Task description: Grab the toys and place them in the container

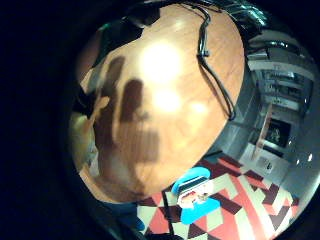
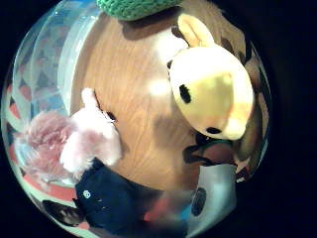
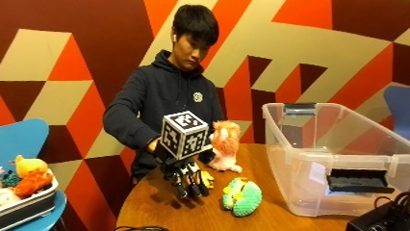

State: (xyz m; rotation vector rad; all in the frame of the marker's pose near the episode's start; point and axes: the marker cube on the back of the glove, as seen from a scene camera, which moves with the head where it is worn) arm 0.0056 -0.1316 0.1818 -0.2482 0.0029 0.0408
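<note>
At a round wooden table (image 3: pixel 154 202), the gloved right hand (image 3: pixel 185 180) hangs fingers-down, curled around a small yellow plush toy (image 3: pixel 206 179) (head toward the green knitted toy (image 3: pixel 242 196)). A pink fuzzy toy (image 3: pixel 224 147) stands upright behind, beside the clear plastic container (image 3: pixel 333 159).

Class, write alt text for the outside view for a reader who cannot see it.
A person at a round wooden table lowers a black-gloved right hand over a small yellow toy. A pink furry toy and a green knitted toy lie nearby, beside a clear plastic container.
</note>
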